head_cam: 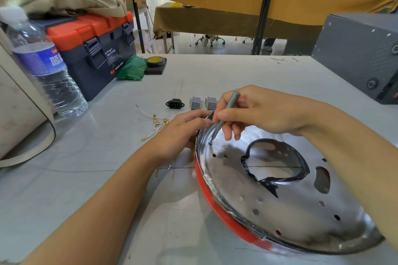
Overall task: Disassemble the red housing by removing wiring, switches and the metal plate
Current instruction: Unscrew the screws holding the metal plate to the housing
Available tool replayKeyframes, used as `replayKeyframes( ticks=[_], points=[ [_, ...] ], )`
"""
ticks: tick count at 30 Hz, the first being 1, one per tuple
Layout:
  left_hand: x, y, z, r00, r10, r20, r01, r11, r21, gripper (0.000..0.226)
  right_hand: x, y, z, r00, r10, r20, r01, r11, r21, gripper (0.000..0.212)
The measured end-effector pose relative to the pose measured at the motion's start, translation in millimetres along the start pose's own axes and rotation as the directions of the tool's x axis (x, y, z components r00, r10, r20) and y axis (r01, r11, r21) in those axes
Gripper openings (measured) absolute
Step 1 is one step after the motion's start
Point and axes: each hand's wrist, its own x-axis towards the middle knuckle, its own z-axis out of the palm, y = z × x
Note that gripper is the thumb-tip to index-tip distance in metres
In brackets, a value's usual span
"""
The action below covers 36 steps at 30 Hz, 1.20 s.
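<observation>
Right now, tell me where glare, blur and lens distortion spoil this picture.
Head view: glare washes the metal plate around its central hole; the water bottle at the left edge is motion-blurred and bent by the wide-angle lens; the background beyond the table is soft; the screwdriver in the right hand stays fairly sharp.

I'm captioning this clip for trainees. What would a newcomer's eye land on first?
The shiny metal plate in the red housing, near right, with the right hand working a grey screwdriver at its far rim while the left hand steadies it. Removed switches lie behind; an orange-lidded toolbox far left.
</observation>
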Motion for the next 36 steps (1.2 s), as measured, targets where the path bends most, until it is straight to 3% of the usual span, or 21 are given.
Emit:
replayKeyframes(
  ticks=[8, 14, 21, 24, 29, 36],
  points=[
    [0.2, -0.6, -0.5, 1.0, 0.006, 0.006, -0.006, 1.0, 0.005, 0.028, -3.3, -1.3, -1.4, 1.0, 0.012, 0.02, -0.012, 1.0, 0.017, 0.018],
    [-1.7, 2.9, 1.5, 1.0, 0.02, 0.005, -0.02, 1.0, 0.006, 0.029, 5.0, -4.0, 15.2, 0.99, -0.013, -0.14, 0.006, 0.998, -0.056, 0.032],
    [0.2, -0.1, -0.6, 1.0, 0.015, -0.007, -0.015, 1.0, 0.016, 0.025, 12.4, -1.9, 24.7, 0.965, -0.071, -0.252, 0.005, 0.967, -0.253, 0.026],
    [0.1, 0.0, -0.7, 1.0, 0.022, 0.003, -0.022, 1.0, 0.017, 0.026, 12.5, -1.4, 24.2, 0.973, -0.063, -0.222, 0.005, 0.968, -0.252, 0.014],
    [0.0, -1.6, -1.5, 1.0, 0.024, 0.014, -0.024, 0.999, 0.038, 0.025, 8.6, 0.7, 18.2, 0.984, -0.032, -0.173, -0.005, 0.978, -0.209, 0.017],
    [0.2, -0.9, -1.2, 1.0, 0.012, 0.013, -0.013, 1.0, 0.025, 0.028, -1.2, 0.5, 3.4, 0.999, 0.005, -0.05, -0.004, 1.0, 0.009, 0.015]
  ],
)
